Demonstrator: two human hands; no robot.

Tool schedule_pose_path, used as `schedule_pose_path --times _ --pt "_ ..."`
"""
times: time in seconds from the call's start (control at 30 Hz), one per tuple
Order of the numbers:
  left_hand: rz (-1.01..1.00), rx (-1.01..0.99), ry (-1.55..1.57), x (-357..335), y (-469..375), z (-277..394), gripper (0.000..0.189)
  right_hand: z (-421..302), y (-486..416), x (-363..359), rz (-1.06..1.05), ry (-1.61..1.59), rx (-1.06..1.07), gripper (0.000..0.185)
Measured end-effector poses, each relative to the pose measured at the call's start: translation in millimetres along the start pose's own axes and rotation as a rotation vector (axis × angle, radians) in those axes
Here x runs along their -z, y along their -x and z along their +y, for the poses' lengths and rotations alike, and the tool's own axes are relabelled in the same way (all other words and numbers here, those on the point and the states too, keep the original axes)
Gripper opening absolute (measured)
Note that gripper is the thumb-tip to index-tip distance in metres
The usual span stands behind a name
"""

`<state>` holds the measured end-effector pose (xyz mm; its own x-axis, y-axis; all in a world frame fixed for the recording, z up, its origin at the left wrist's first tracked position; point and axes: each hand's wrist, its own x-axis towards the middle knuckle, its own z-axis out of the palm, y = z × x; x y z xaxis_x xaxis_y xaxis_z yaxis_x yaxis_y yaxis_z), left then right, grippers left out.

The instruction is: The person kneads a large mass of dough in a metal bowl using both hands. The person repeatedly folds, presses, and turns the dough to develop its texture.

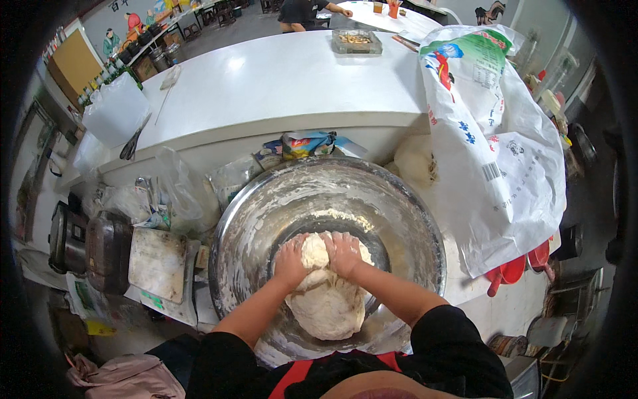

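Observation:
A large lump of pale dough [326, 309] lies in a wide stainless steel basin [413, 239] right in front of me. My left hand [290, 260] grips the far part of the dough from its left side. On the other side my right hand [343, 253] curls its fingers over the dough's far edge. Between the hands a thick fold of dough bulges up, while the larger, smoother part spreads towards my body. Dry dough crumbs [344, 215] lie beyond my hands. Flour streaks coat the basin's inner wall. The underside of the dough is hidden.
A white printed sack [498, 149] drapes over the right side, near red plastic scoops [508, 273]. To the left sits a digital scale [158, 264]. Beyond the basin runs a raised white counter [279, 85] with a clear container [357, 42]. A person [304, 14] is at a far table.

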<state>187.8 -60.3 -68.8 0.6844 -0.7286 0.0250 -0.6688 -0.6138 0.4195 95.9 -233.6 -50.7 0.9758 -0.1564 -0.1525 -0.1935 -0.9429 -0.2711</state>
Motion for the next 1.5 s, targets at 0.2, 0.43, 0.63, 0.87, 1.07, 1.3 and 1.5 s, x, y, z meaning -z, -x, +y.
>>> schedule_pose_path --times 0.2,0.43,0.63,0.87,1.07,1.3,1.5 --pt "-0.128 0.206 -0.001 -9 -56 -24 0.086 8 -58 0 -0.037 0.03 -0.108 0.055" --pt "-0.271 0.128 0.192 4 -58 -33 0.096 -3 -45 8 -0.171 0.043 -0.234 0.071" --pt "-0.327 -0.402 0.116 53 76 8 0.111 5 107 32 -0.121 -0.293 0.262 0.093" --pt "-0.039 -0.47 -0.182 13 149 60 0.088 -17 159 -20 0.106 -0.139 0.111 0.088" --pt "0.007 -0.257 -0.196 -19 86 62 0.096 5 102 -16 -0.004 -0.052 0.032 0.111" --pt "0.141 -0.079 -0.149 -29 -9 27 0.081 20 -9 -15 0.003 -0.086 -0.112 0.087" --pt "-0.067 0.2 -0.109 -20 -92 4 0.076 37 -99 -29 -0.144 -0.123 -0.355 0.066"
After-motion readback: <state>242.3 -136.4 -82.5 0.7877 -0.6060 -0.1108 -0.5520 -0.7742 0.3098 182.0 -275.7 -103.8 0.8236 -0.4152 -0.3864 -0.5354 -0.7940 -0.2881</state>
